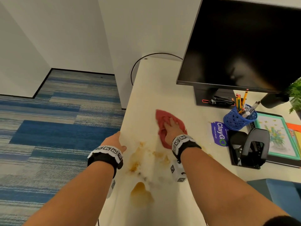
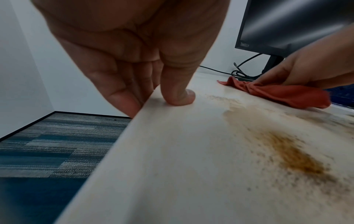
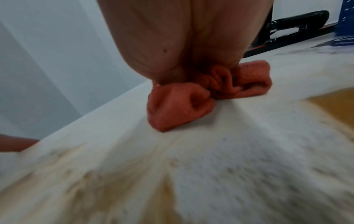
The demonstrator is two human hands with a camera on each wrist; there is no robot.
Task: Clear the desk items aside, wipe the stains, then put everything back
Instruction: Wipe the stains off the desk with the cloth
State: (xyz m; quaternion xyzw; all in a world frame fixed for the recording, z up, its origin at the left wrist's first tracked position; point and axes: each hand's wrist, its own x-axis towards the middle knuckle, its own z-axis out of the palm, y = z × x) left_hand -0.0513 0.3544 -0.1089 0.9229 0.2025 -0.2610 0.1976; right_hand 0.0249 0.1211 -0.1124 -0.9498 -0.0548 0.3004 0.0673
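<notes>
right hand flat on crumpled red cloth (perhaps terry) — grainy brown stains

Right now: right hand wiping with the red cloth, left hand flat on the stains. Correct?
Not quite. The left hand grips the desk edge, clear of the stains; the left wrist view shows it. The right hand does press the cloth.

A purple sticker on the desk top, just beside the blue mesh pen cup, carries white lettering — "ClayGO", its last letter drawn as a green ring — and under it a smaller line that seems to say "Clean as you go". The monitor bears a small brand mark on its lower bezel, too blurred to read. The wristbands show black-and-white coded squares, no words.
</notes>
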